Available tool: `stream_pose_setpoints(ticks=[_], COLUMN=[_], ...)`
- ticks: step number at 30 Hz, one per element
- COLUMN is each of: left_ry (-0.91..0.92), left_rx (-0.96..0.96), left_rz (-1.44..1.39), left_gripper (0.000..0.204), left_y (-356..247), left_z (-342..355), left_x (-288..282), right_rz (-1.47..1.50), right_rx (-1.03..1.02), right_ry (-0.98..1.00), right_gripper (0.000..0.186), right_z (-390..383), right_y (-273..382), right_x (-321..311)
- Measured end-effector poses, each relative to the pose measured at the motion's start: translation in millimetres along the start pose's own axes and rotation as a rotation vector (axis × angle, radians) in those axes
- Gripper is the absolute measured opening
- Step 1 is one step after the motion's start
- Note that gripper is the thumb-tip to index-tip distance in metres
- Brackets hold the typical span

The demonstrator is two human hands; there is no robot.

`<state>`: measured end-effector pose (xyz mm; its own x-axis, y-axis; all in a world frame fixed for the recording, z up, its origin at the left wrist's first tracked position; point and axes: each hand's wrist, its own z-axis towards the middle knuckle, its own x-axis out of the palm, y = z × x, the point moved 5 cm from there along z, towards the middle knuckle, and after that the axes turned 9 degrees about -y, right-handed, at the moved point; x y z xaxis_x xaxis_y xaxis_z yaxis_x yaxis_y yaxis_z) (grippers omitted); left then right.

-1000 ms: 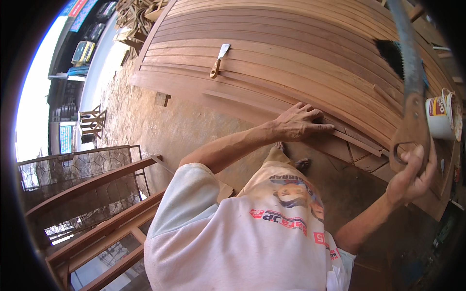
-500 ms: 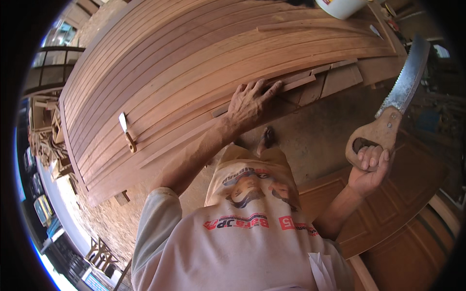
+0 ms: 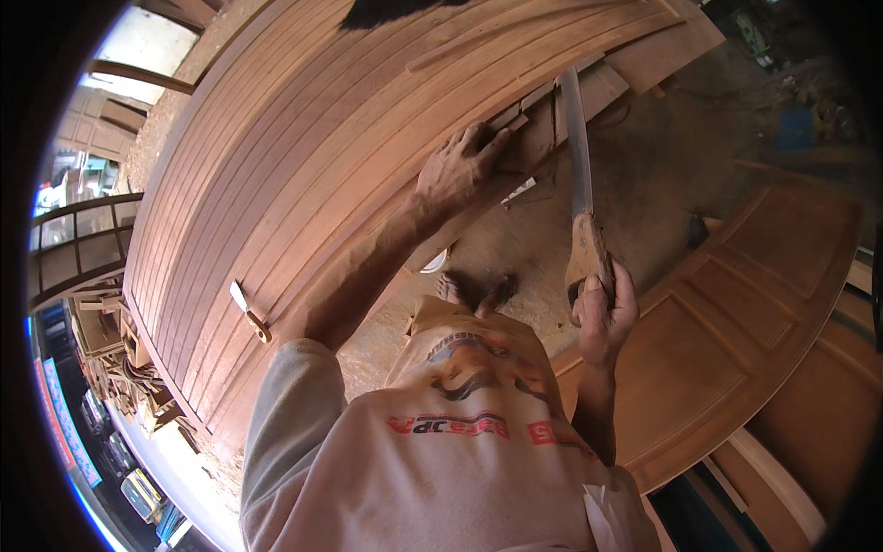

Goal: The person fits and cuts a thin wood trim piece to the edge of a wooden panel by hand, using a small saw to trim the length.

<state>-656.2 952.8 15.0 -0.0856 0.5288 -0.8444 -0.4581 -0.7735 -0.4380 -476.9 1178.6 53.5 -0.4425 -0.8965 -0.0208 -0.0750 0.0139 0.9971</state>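
Note:
My left hand [image 3: 458, 166] is palm down near the close edge of a slatted wooden panel [image 3: 303, 184], its fingers bent over a thin wooden strip [image 3: 517, 122]. The strip's far end sticks out past the fingertips. My right hand [image 3: 607, 311] is wrapped round the wooden handle of a handsaw [image 3: 578, 156]. The blade points away from me, and its tip lies over the strips and flat offcut [image 3: 600, 90] beyond my left hand. Whether the teeth touch the wood, I cannot tell. A putty knife [image 3: 250, 313] with a wooden handle rests on the panel at the left.
A loose strip [image 3: 478, 46] lies across the far part of the panel. To the right is a panelled wooden door [image 3: 727, 276]. Wood scraps [image 3: 129, 354] are piled at the left. My feet [image 3: 474, 293] show on the dusty floor below the panel edge.
My right hand has swung the saw leftward, from raised at the far right to over the panel's near edge. My left hand stays on the strip. The view has shifted.

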Motion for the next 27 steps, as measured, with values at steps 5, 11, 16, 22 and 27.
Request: stream_pose_setpoints(ticks=[5,11,16,22,27], left_ry=[-0.082,-0.120,-0.060,-0.023,-0.034], left_rx=[0.109,0.205,0.172,0.199,0.219], left_rz=[0.067,0.049,-0.100,-0.200,-0.209], left_gripper=[0.061,0.058,0.054,0.061,0.061], left_y=[19,14,15,15,23], left_z=[-3,19,30,26,25], left_x=[9,7,5,6,14], right_rz=[-0.115,-0.127,-0.048,0.105,0.074], right_rx=[-0.102,-0.004,0.120,0.292,0.294], right_ry=[0.054,0.079,0.029,-0.074,-0.043], right_gripper=[0.036,0.039,0.036,0.031,0.027], right_z=[2,-10,-33,-48,-55], right_y=[-19,-18,-36,-31,-26], right_x=[-12,5,10,19,29])
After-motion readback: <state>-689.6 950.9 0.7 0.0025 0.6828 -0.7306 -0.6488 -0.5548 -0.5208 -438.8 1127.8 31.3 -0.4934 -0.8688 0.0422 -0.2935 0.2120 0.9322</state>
